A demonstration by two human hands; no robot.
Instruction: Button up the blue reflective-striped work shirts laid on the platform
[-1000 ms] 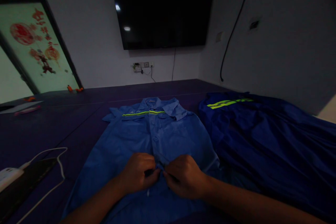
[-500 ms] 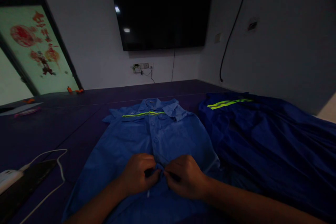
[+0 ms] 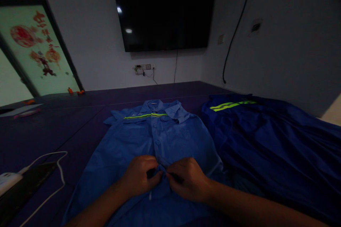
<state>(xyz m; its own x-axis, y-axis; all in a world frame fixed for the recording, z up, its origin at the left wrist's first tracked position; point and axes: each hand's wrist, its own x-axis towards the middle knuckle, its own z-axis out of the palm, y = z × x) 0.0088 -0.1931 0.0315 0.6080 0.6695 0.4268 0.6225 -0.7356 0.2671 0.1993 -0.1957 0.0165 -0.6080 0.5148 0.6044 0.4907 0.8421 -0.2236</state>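
A light blue button-up shirt (image 3: 183, 138) with a yellow-green stripe across the chest lies spread out, its collar pointing away from me. Low on its front placket, my left hand (image 3: 142, 175) pinches a fold of the cloth between thumb and fingers. My right hand (image 3: 188, 179) grips the same edge from the other side, fingertips almost touching the left ones. Whether a button sits between the fingertips is hidden. Higher up the placket, buttons (image 3: 157, 142) show.
To the right lies a darker blue garment (image 3: 255, 138) with a yellow-green stripe. A white charger (image 3: 9, 181) with a white cable (image 3: 62, 173) sits at the left on a dark flat object. A television (image 3: 165, 14) hangs on the wall ahead.
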